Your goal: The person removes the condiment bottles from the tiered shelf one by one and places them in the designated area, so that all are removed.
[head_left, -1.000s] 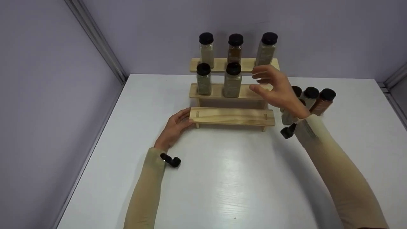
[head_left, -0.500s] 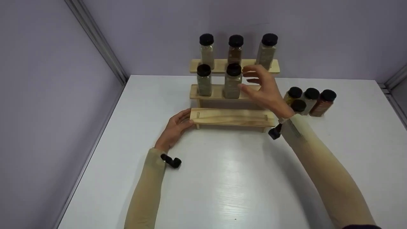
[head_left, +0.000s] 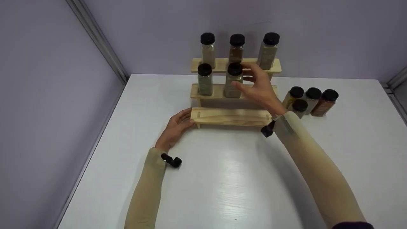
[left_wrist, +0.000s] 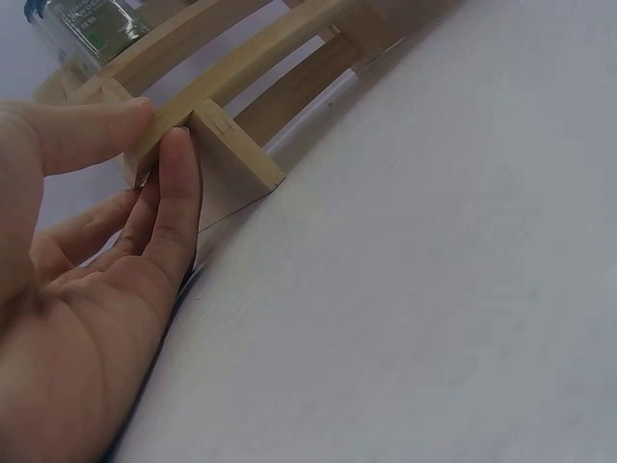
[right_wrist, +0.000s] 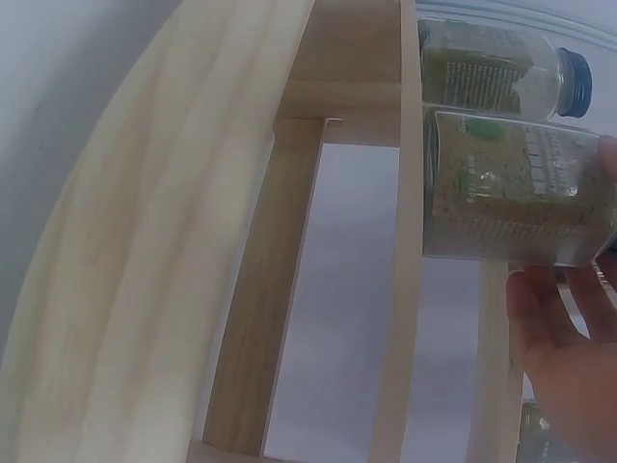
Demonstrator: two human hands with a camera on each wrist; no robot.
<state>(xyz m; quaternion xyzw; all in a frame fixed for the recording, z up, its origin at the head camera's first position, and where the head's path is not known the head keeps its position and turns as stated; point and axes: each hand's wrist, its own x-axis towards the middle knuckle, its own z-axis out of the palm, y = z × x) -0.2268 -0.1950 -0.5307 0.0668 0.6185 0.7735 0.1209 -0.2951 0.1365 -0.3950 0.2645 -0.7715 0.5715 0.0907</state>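
In the head view a three-tier wooden rack (head_left: 230,117) stands on the white table. My left hand (head_left: 175,127) pinches the left end of its lowest shelf, thumb above and fingers below, as the left wrist view shows. On the middle shelf stands a black-capped glass spice jar (head_left: 231,93) with greenish-brown contents. My right hand (head_left: 259,90) grips its upper part, thumb in front and fingers behind. In the right wrist view the jar (right_wrist: 511,188) still stands against the shelf, and fingers (right_wrist: 540,304) touch its side near the cap.
Left of the held jar stands a green-filled jar (head_left: 205,84). The top shelf bears a pale jar (head_left: 208,57), a brown jar (head_left: 235,55) and a greenish jar (head_left: 267,57). Several more jars, one reddish (head_left: 321,106), cluster on the table (head_left: 222,184) right of the rack.
My right hand has moved left from beside the middle shelf's right end and taken hold of the jar there. The left hand keeps its place on the rack.
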